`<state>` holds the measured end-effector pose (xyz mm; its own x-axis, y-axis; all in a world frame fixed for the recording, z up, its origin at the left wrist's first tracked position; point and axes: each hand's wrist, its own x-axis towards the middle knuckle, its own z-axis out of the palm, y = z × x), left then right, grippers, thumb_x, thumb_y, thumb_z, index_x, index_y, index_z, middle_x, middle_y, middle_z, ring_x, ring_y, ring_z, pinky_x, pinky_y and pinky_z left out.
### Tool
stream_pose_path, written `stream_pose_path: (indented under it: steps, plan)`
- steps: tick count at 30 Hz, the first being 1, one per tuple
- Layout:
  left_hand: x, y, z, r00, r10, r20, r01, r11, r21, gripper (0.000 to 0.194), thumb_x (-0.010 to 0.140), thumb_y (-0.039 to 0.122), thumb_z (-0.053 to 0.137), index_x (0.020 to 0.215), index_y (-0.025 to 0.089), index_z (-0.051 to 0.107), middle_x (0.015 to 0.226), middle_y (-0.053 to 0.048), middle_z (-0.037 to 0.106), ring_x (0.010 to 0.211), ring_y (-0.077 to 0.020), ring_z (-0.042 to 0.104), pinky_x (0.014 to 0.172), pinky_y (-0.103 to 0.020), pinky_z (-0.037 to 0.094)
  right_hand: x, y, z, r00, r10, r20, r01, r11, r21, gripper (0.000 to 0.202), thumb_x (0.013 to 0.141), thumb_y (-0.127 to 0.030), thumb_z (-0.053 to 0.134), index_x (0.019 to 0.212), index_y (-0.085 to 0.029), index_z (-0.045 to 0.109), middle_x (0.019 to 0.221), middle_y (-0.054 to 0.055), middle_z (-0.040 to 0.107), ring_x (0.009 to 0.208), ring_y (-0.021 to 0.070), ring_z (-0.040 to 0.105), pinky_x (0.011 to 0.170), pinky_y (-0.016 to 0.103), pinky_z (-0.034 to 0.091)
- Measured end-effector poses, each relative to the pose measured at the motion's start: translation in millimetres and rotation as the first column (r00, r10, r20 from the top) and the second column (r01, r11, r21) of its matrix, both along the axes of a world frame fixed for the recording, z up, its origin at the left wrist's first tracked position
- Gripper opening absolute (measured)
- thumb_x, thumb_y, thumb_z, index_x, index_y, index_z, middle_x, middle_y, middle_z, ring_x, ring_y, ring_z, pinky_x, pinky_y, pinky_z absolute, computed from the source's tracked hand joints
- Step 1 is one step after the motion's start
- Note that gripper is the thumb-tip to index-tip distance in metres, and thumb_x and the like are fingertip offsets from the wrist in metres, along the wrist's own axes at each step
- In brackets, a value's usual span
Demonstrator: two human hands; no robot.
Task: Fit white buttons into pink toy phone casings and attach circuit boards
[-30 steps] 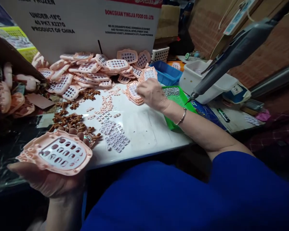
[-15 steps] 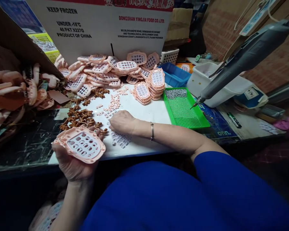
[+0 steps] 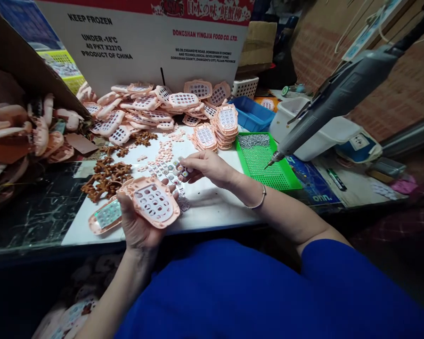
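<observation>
My left hand [image 3: 140, 230] is closed round the edge of a pink plastic casing [image 3: 155, 201], whose white panel has rows of holes. Beside that hand, another pink casing half [image 3: 101, 225] with a green circuit board lies on the white board [image 3: 219, 214]. My right hand [image 3: 214, 168] pinches a cluster of small buttons [image 3: 184, 173], white with coloured marks, just above and right of the held casing. Loose white buttons [image 3: 183, 202] lie below it. Small pink pieces [image 3: 165, 149] are scattered farther back. Brown bone-shaped parts [image 3: 106, 176] are heaped at the left.
Stacked pink casings [image 3: 228, 123] stand before a heap of casings [image 3: 141, 103] against a white carton [image 3: 144, 47]. At right is a green tray [image 3: 245, 162] of screws, with an electric screwdriver [image 3: 325, 99] hanging over it. A blue bin [image 3: 254, 115] stands behind.
My right hand has lifted from the loose parts and moved right, now with buttons in its fingers. My left hand has moved right with the casing; the circuit-board casing half now shows beside it.
</observation>
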<state>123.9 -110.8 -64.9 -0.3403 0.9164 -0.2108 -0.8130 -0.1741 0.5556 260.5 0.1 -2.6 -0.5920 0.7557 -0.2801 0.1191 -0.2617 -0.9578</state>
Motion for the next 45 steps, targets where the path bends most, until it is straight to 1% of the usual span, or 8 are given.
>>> stream_pose_path:
  steps: [11, 14, 19, 26, 28, 33, 35, 45]
  plan:
    - [19.6, 3.9, 5.7, 0.989, 0.034, -0.141, -0.034, 0.999, 0.007, 0.070, 0.047, 0.064, 0.082, 0.102, 0.023, 0.068, 0.102, -0.007, 0.071, 0.101, -0.0302, 0.066, 0.090, -0.045, 0.054, 14.1, -7.8, -9.2, 1.000, -0.013, 0.008, 0.010, 0.975, 0.222, 0.013, 0.082, -0.024, 0.062, 0.079, -0.011, 0.064, 0.058, -0.005, 0.057, 0.047, 0.0038, 0.051, 0.048, 0.017, 0.043]
    - [20.3, 0.4, 0.0, 0.981, -0.008, -0.192, 0.011, 1.000, 0.016, 0.078, 0.045, 0.065, 0.082, 0.110, 0.026, 0.065, 0.110, -0.007, 0.069, 0.110, -0.0327, 0.062, 0.090, -0.042, 0.054, 13.4, -16.8, -2.8, 0.995, -0.035, 0.096, -0.015, 0.875, 0.484, 0.020, 0.081, -0.022, 0.063, 0.097, -0.011, 0.066, 0.056, -0.007, 0.054, 0.048, 0.0042, 0.047, 0.054, 0.019, 0.040]
    - [21.8, -6.6, -14.9, 0.962, -0.115, -0.249, 0.122, 0.992, 0.016, 0.078, 0.045, 0.057, 0.086, 0.114, 0.028, 0.063, 0.118, -0.007, 0.066, 0.117, -0.0345, 0.058, 0.090, -0.041, 0.054, 2.1, -37.0, 14.0, 0.922, -0.033, 0.385, -0.303, 0.558, 0.773, 0.014, 0.085, -0.024, 0.062, 0.088, -0.012, 0.068, 0.068, -0.001, 0.062, 0.062, 0.0074, 0.051, 0.063, 0.022, 0.035]
    - [35.6, -2.4, -4.2, 0.987, -0.054, -0.153, 0.064, 0.996, 0.065, 0.083, 0.047, 0.068, 0.079, 0.116, 0.024, 0.062, 0.109, -0.008, 0.068, 0.098, -0.0299, 0.067, 0.082, -0.037, 0.056, -3.2, -42.8, -1.3, 0.981, 0.097, 0.168, -0.193, 0.583, 0.789, 0.023, 0.093, -0.027, 0.053, 0.102, -0.009, 0.065, 0.088, 0.005, 0.070, 0.078, 0.0091, 0.064, 0.072, 0.020, 0.047]
    - [33.7, -0.9, -1.8, 0.996, -0.024, -0.086, 0.030, 0.997, 0.076, 0.082, 0.049, 0.065, 0.080, 0.118, 0.025, 0.061, 0.106, -0.007, 0.069, 0.083, -0.0231, 0.069, 0.073, -0.031, 0.058, 2.1, -43.0, -15.1, 0.984, 0.146, 0.101, -0.159, 0.473, 0.867, 0.023, 0.095, -0.023, 0.048, 0.103, -0.009, 0.065, 0.097, 0.007, 0.071, 0.087, 0.0099, 0.065, 0.079, 0.022, 0.050]
    - [24.6, -2.4, -8.7, 0.973, -0.167, 0.162, 0.153, 0.984, 0.097, 0.083, 0.053, 0.060, 0.082, 0.122, 0.024, 0.056, 0.090, -0.001, 0.067, 0.055, -0.0089, 0.062, 0.043, -0.014, 0.047, 9.1, -47.1, -44.8, 0.975, 0.144, 0.170, -0.160, -0.080, 0.984, 0.030, 0.097, -0.029, 0.044, 0.102, -0.009, 0.066, 0.109, 0.012, 0.069, 0.105, 0.0156, 0.063, 0.096, 0.032, 0.050]
    - [24.7, -4.0, -15.7, 0.965, -0.160, 0.210, 0.146, 0.986, 0.083, 0.080, 0.056, 0.064, 0.078, 0.120, 0.022, 0.056, 0.087, -0.001, 0.065, 0.054, -0.0079, 0.060, 0.042, -0.013, 0.046, 8.1, -48.1, -49.3, 0.979, 0.084, 0.187, -0.166, -0.210, 0.964, 0.031, 0.097, -0.030, 0.044, 0.100, -0.009, 0.066, 0.106, 0.011, 0.070, 0.105, 0.0167, 0.063, 0.096, 0.034, 0.050]
    - [29.0, -9.5, -24.9, 0.990, -0.100, 0.099, 0.103, 0.995, -0.019, 0.083, 0.055, 0.069, 0.075, 0.122, 0.024, 0.056, 0.093, -0.003, 0.064, 0.084, -0.0182, 0.067, 0.070, -0.022, 0.055, 2.6, -57.2, -54.0, 0.999, -0.008, 0.043, -0.043, -0.248, 0.968, 0.022, 0.095, -0.019, 0.047, 0.094, -0.010, 0.068, 0.100, 0.007, 0.072, 0.102, 0.0128, 0.064, 0.094, 0.027, 0.051]
